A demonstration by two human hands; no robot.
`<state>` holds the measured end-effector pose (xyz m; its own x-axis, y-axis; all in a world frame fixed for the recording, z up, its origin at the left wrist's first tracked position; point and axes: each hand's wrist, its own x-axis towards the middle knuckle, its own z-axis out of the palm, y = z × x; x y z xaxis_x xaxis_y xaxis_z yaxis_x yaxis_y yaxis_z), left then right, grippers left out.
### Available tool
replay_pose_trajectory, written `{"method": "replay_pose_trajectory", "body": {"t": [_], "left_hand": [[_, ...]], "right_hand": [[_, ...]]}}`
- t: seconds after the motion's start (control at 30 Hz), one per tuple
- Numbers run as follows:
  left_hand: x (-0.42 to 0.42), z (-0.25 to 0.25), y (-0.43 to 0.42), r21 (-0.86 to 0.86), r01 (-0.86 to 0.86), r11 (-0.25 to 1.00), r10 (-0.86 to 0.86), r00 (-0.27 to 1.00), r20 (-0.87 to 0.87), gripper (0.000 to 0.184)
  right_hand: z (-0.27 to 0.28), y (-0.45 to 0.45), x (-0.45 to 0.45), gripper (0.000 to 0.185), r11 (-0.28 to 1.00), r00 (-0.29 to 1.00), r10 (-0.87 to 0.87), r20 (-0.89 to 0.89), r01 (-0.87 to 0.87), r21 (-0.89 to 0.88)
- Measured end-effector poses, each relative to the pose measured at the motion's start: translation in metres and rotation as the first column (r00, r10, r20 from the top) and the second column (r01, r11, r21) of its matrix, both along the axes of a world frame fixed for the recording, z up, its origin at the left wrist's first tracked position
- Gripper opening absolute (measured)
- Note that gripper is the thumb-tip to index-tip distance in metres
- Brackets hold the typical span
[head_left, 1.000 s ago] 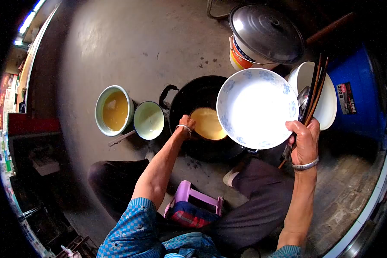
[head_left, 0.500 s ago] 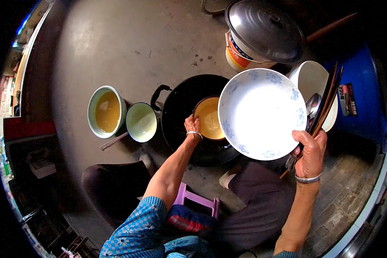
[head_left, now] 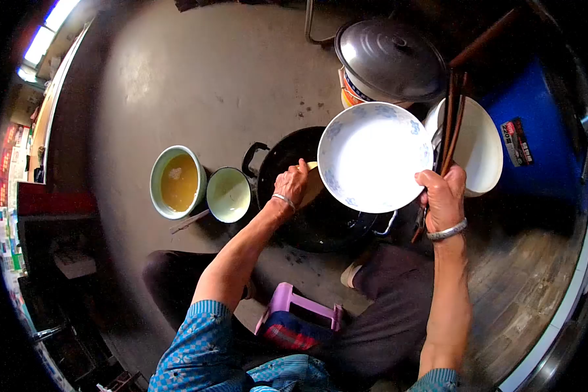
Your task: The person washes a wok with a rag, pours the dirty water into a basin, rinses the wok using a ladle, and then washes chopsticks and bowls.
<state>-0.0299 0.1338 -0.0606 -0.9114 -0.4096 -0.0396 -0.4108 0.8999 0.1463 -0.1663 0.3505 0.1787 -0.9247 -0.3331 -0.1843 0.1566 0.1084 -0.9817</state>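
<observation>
My left hand (head_left: 293, 183) grips the edge of a yellow-lined bowl (head_left: 310, 188) over the black wok (head_left: 274, 160). The bowl is tilted, showing mostly its brownish outside, and its far part is hidden behind a white dish. That white dish with blue flowers (head_left: 374, 157) is in my right hand (head_left: 445, 199), thumb over its rim. Dark chopsticks (head_left: 452, 124) are held upright in the same hand, along with what looks like a spoon, partly hidden. Inside the white dish, the glare hides any contents.
Left of the wok stand an enamel basin (head_left: 155, 189) of yellowish liquid and a pale green long-handled ladle (head_left: 228, 196). A bucket under a dark metal lid (head_left: 392, 59), a white basin (head_left: 480, 147) and a blue container (head_left: 536, 124) are beyond. Between my legs is a purple stool (head_left: 300, 304).
The yellow-lined bowl has tipped from facing upward to nearly on its side, turned by my left hand. My right hand has shifted the white dish and chopsticks slightly left and up.
</observation>
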Motion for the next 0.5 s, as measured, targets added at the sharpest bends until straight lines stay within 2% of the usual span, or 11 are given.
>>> {"method": "replay_pose_trajectory", "body": {"t": [0.03, 0.1, 0.17, 0.2, 0.23, 0.27, 0.3, 0.33, 0.4, 0.43, 0.5], "left_hand": [[0.003, 0.006, 0.0, -0.135, 0.07, 0.988, -0.07, 0.998, 0.001, 0.049], [0.009, 0.017, -0.001, -0.15, 0.103, 0.983, -0.106, 0.994, -0.015, 0.049], [0.017, 0.032, -0.001, -0.201, 0.146, 0.969, -0.183, 0.966, -0.181, 0.05], [0.019, 0.046, 0.002, -0.19, 0.132, 0.973, -0.156, 0.981, -0.119, 0.05], [0.02, 0.055, 0.006, -0.203, 0.092, 0.975, -0.139, 0.963, -0.231, 0.05], [0.02, 0.07, 0.01, -0.204, 0.071, 0.976, -0.115, 0.97, -0.213, 0.051], [0.02, 0.068, 0.007, -0.235, 0.068, 0.97, -0.135, 0.949, -0.284, 0.05], [0.019, 0.086, 0.01, -0.174, 0.032, 0.984, -0.079, 0.959, -0.273, 0.05], [0.023, 0.097, 0.009, -0.142, 0.011, 0.99, -0.062, 0.931, -0.361, 0.05], [0.023, 0.087, 0.005, -0.092, -0.076, 0.993, 0.041, 0.941, -0.336, 0.046], [0.027, 0.1, 0.001, 0.247, -0.264, 0.932, 0.329, 0.902, -0.279, 0.035]], "right_hand": [[-0.001, -0.001, 0.0, 0.02, 1.0, 0.999, 0.014, -0.029, -0.015, -0.015], [-0.021, 0.006, -0.007, 0.019, 0.998, 0.986, 0.017, -0.168, -0.008, 0.055], [-0.025, 0.011, -0.012, 0.021, 0.97, 0.884, 0.083, -0.46, 0.033, 0.239], [-0.022, 0.012, -0.01, 0.024, 0.924, 0.878, 0.119, -0.464, 0.073, 0.375], [-0.013, 0.01, -0.002, 0.027, 0.887, 0.852, 0.084, -0.517, 0.173, 0.429], [-0.014, 0.011, 0.0, 0.027, 0.886, 0.849, 0.049, -0.527, 0.206, 0.414], [-0.025, 0.014, -0.006, 0.016, 0.828, 0.695, 0.124, -0.709, 0.321, 0.46], [-0.024, 0.015, -0.009, 0.016, 0.823, 0.665, 0.157, -0.73, 0.321, 0.469], [-0.011, 0.015, -0.006, 0.019, 0.823, 0.761, 0.164, -0.628, 0.245, 0.512], [-0.013, 0.016, -0.008, 0.02, 0.828, 0.81, 0.142, -0.569, 0.218, 0.517], [-0.006, 0.015, -0.005, 0.025, 0.903, 0.791, 0.1, -0.603, 0.182, 0.388]]}}
